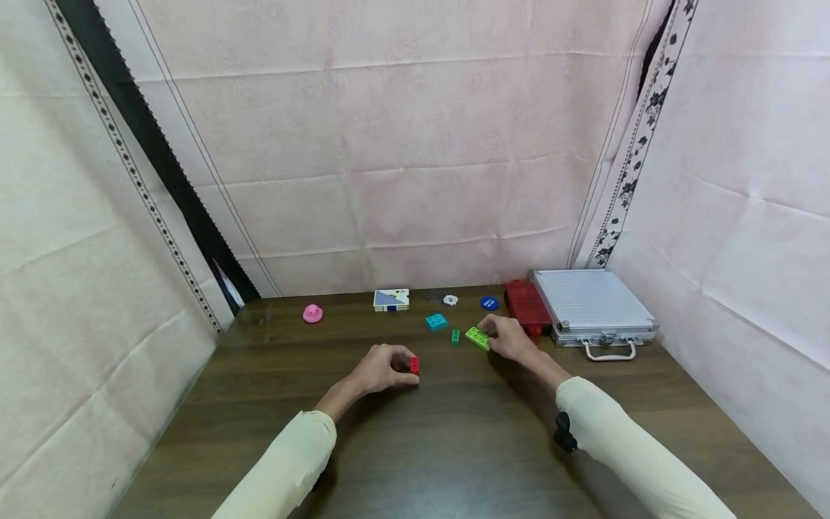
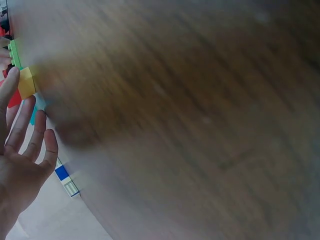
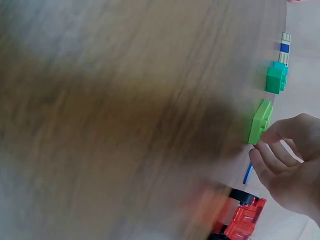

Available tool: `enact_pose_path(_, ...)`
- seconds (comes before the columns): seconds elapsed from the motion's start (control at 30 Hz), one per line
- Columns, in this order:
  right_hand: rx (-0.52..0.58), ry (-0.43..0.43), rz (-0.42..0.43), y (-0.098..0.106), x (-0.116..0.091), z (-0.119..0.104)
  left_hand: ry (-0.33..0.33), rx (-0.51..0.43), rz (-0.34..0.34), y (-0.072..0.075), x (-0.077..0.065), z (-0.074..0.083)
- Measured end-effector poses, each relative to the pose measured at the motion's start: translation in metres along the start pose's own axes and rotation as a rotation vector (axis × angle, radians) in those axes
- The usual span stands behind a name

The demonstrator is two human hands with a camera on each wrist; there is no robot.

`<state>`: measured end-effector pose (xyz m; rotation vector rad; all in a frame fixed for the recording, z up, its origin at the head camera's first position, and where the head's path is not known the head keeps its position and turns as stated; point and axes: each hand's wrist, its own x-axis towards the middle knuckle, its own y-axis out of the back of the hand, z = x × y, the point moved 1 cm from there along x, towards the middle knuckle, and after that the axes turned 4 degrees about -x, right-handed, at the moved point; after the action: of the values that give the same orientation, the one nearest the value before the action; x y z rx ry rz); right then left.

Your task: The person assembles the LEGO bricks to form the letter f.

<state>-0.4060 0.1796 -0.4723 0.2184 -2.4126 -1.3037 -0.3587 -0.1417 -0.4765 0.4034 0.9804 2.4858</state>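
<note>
In the head view, my left hand (image 1: 384,369) pinches a red toy brick (image 1: 414,365) between thumb and fingertips, over the middle of the table. The left wrist view shows a yellow brick (image 2: 27,83) against the red one, at the same fingertips. Farther right and back, my right hand (image 1: 511,339) pinches the near right end of a lime green studded brick (image 1: 478,338). A small dark green brick (image 1: 455,336) stands just left of it, and a turquoise brick (image 1: 437,322) lies behind that.
A silver case (image 1: 596,306) with a handle stands at the back right, beside a red toy (image 1: 528,306) with black wheels. Along the back lie a blue disc (image 1: 489,303), a small white piece (image 1: 450,300), a patterned box (image 1: 392,300) and a pink piece (image 1: 313,313). Cloth walls surround the table.
</note>
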Motion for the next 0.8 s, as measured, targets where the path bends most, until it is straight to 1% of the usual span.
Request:
enact_pose_path(0.13,-0.007,0.016,-0.013,-0.0020,-0.0005,0.0000,0.014,-0.013,0.003,0.0000,-0.0011,0.0006)
enact_pose_path(0.37,-0.062,0.036,-0.047,-0.0060,-0.0008,0.0030,0.027,-0.023,-0.003,0.0010,-0.0008,0.0008)
enact_pose_path(0.63,-0.124,0.105,-0.038,-0.0024,-0.0053,0.0037,0.044,-0.038,0.000,0.0013,0.0002,0.0027)
enact_pose_path(0.8,-0.124,0.150,-0.036,0.0022,-0.0048,-0.0016,0.045,-0.038,0.011,0.0008,-0.0003,0.0005)
